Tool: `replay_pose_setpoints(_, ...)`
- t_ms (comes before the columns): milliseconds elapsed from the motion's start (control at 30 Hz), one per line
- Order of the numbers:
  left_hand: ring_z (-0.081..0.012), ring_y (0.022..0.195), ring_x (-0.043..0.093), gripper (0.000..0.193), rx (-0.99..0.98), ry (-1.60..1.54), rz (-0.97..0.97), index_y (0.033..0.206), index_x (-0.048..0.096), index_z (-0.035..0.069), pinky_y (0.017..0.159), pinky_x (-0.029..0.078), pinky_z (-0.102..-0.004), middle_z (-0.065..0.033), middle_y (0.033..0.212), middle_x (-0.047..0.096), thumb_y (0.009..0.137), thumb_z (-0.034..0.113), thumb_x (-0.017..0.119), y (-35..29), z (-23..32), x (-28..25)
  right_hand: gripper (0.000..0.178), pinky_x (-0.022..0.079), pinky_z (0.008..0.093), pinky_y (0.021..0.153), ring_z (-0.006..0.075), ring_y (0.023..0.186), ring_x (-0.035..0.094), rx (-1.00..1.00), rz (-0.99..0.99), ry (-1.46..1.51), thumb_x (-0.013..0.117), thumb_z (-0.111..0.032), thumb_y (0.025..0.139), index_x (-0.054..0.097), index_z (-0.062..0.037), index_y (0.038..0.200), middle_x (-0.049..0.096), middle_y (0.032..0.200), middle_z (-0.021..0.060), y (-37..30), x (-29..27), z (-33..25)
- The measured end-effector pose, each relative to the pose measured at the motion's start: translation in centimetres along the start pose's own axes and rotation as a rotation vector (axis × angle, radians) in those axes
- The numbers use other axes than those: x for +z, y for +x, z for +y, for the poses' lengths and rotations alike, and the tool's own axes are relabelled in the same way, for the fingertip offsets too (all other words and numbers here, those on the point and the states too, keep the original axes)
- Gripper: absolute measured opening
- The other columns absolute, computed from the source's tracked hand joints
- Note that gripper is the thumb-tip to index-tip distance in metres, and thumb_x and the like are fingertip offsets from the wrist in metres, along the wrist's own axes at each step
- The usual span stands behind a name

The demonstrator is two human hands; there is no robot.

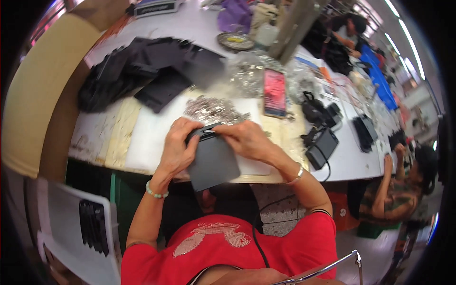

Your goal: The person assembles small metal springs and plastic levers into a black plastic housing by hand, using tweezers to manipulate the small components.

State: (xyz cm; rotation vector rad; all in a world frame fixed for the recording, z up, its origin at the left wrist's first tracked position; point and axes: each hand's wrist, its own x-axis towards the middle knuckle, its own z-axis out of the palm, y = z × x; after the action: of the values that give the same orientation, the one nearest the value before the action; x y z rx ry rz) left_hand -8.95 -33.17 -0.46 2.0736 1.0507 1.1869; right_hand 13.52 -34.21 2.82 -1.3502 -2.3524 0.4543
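Two grips: left hand (179, 145) and right hand (248, 140) grasp dark panel (213, 164) at slotted edge.
Panel: best kept square, pressed evenly.
Metal pieces (209, 109): just beyond both hands.

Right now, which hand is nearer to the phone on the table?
Right: the right hand holds the dark panel, below the phone in view and slightly left of it. The left hand, at the panel's upper left, is farther left.

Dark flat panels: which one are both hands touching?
The gray panel between the left hand and right hand, its near end overhanging the table; those in the black heap lie untouched.
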Motion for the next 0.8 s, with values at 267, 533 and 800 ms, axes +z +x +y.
replay_pose_setpoints(267,-0.0285,0.092,0.06,0.025,-0.031,0.034,-0.001,0.106,0.068,-0.001,0.084,0.047,-0.0356,-0.0134,0.095,0.06,0.083,-0.005,0.062,-0.44,-0.33,-0.37,0.025,0.052,0.0488,0.062,0.0406,0.07,0.066,-0.102,0.043,0.049,0.061,-0.013,0.089,0.072,-0.0137,0.112,0.066,0.074,0.0208,0.72,0.82,0.01)
replay_pose_setpoints(533,-0.0282,0.092,0.06,0.025,-0.037,0.033,0.012,0.106,0.068,-0.001,0.082,0.047,-0.036,-0.0136,0.094,0.06,0.082,-0.006,0.062,-0.58,-0.48,-0.33,0.032,0.055,0.0398,0.065,0.0356,0.073,0.07,-0.113,0.016,0.038,0.066,-0.001,0.084,0.073,-0.0099,0.115,0.073,0.088,0.0169,0.6,0.67,0.0)
replay_pose_setpoints(800,-0.0321,0.094,0.056,0.023,-0.041,-0.005,0.01,0.102,0.067,0.0,0.087,0.045,-0.0406,-0.014,0.094,0.058,0.081,-0.004,0.061,-0.54,-0.65,-0.21,0.036,0.054,0.0427,0.062,0.0357,0.069,0.068,-0.137,-0.02,-0.04,0.066,-0.002,0.084,0.072,-0.0134,0.118,0.071,0.082,0.0151,0.7,0.47,-0.34)
